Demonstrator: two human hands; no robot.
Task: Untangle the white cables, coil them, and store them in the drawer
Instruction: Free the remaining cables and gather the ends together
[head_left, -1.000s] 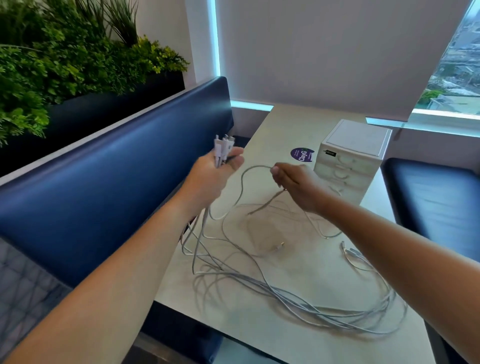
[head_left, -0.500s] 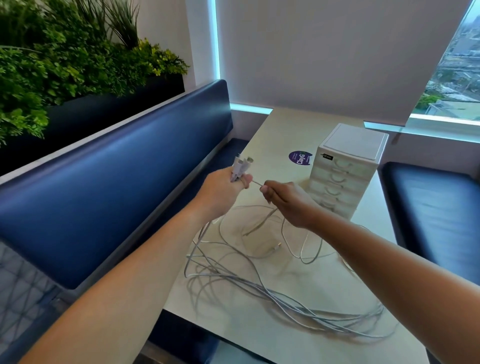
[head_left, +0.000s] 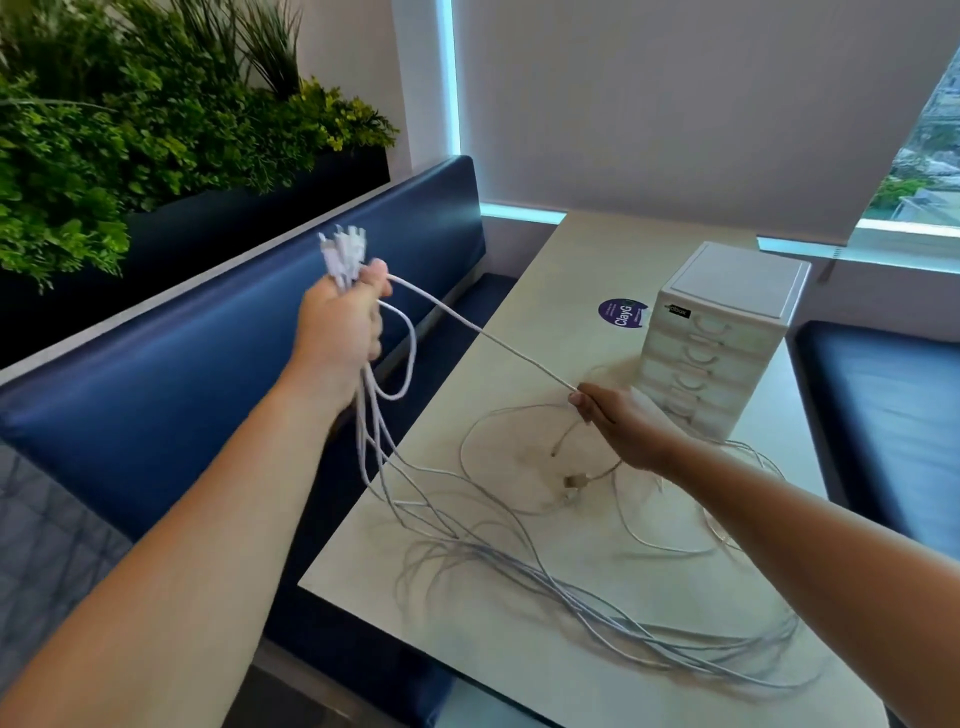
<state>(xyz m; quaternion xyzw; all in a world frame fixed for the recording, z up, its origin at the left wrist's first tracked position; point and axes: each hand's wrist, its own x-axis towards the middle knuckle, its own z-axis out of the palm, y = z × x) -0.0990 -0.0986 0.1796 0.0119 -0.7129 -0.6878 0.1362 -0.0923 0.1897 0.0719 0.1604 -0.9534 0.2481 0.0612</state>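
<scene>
Landmark: we take the small white plastic drawer unit (head_left: 727, 332) on the pale beige worktop (head_left: 571, 260); its drawers all look closed.
Cables: the thin white cables (head_left: 597, 613) lie mostly in a loose tangle on the worktop in front of the drawer unit, with several strands rising to the left of it.
Left hand: our left hand (head_left: 340, 322) is raised well to the left of the drawer unit, fingers curled round a bunch of white plug ends (head_left: 343, 249) that stick up out of the fist.
Right hand: our right hand (head_left: 621, 423), just in front of the drawer unit, pinches a single strand (head_left: 483, 332), which runs taut and straight between the hands.
Step in hand: we judge we are drawing one cable clear of the rest.
Doing it well: we should let the strand slide through a light pinch, pull slowly away from the fist, and stop where it snags to lift the crossing loop over.
Risk: a hard tug would likely tighten the tangle in front of the drawer unit.
</scene>
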